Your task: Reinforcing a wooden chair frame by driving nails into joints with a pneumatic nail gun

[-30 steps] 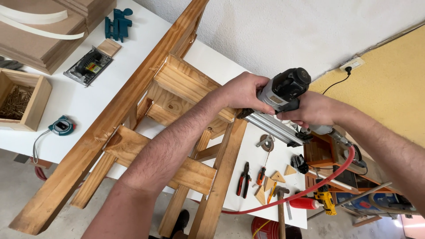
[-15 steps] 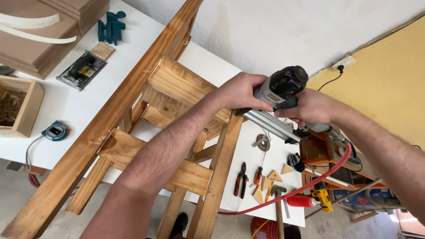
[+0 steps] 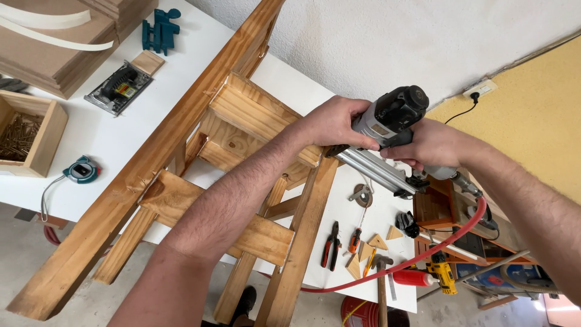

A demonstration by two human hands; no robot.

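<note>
Hands press nail gun against ladder rail edge.

Both arms are bare and stretched out ahead, meeting up top around 1 o'clock. Left forearm comes in from about 7 o'clock and runs up and to the right, wrist pretty much straight, and the left hand is curled palm-down with its knuckles up and fingers wrapped over what it grips. Right arm enters from 4 o'clock and angles up-left, with the right hand closed in a fist-like grip, thumb side facing the left hand. The two hands sit just beside each other.
</note>
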